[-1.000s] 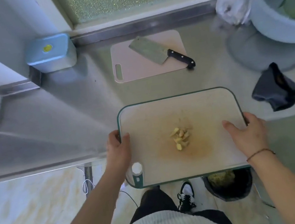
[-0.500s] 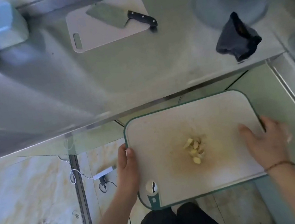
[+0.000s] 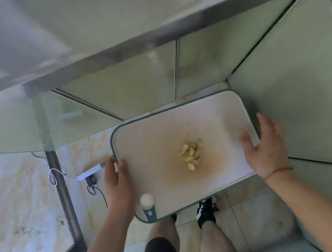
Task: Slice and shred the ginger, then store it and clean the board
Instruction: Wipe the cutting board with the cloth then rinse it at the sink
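Observation:
A white cutting board (image 3: pixel 155 148) with a green rim hangs level in the air below the steel counter, over the floor. A small heap of yellow ginger pieces (image 3: pixel 191 156) lies near its middle on a brownish stain. My left hand (image 3: pixel 116 178) grips the board's left edge, thumb on top. My right hand (image 3: pixel 265 148) holds the right edge, thumb on the surface and fingers round the rim. The knife and the second board are out of view.
The steel counter edge (image 3: pixel 148 36) runs across the top. Pale green cabinet doors (image 3: pixel 296 90) stand behind and to the right of the board. A white cable and plug (image 3: pixel 89 173) lie on the marbled floor at left. My legs and a black-and-white shoe (image 3: pixel 206 211) are below.
Both hands have carried the board off the counter, downward and towards me, to below counter height. The ginger pile stayed in place. The view tilted down, losing the knife, cloth and basin.

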{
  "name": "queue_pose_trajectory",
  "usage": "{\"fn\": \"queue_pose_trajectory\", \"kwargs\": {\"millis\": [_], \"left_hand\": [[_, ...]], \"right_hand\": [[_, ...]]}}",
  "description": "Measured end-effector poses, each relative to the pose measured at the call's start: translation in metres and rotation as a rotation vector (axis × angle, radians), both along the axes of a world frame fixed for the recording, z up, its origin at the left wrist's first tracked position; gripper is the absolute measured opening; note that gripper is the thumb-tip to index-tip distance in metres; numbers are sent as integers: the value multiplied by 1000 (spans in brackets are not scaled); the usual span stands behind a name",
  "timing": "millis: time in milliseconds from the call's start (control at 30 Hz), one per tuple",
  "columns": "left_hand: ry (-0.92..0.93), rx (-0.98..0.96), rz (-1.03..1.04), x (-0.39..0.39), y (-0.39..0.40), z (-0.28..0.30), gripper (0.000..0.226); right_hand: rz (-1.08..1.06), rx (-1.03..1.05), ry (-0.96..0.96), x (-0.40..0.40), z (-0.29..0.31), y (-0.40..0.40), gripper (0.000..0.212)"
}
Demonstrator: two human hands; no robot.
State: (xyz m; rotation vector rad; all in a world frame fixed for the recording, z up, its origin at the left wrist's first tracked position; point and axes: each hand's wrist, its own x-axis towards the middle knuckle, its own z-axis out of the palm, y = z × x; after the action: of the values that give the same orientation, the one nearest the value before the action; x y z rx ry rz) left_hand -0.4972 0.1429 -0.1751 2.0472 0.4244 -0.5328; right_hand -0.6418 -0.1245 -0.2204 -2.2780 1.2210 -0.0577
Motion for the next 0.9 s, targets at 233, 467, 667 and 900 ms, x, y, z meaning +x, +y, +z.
{"fn": "queue_pose_trajectory", "kwargs": {"millis": [233, 467, 667, 900], "left_hand": [[-54, 41, 58, -32, -20, -56, 16], [-34, 52, 69, -39, -35, -84, 15], [-9, 87, -9, -38, -47, -102, 18], [-10, 99, 10, -41, -40, -118, 18]], "right_hand": [[1080, -249, -41, 30, -34, 91, 59], [1071, -177, 82, 27, -99, 89, 57], [912, -113, -45, 4, -154, 47, 50], [686, -21, -254, -10, -214, 10, 39]]}}
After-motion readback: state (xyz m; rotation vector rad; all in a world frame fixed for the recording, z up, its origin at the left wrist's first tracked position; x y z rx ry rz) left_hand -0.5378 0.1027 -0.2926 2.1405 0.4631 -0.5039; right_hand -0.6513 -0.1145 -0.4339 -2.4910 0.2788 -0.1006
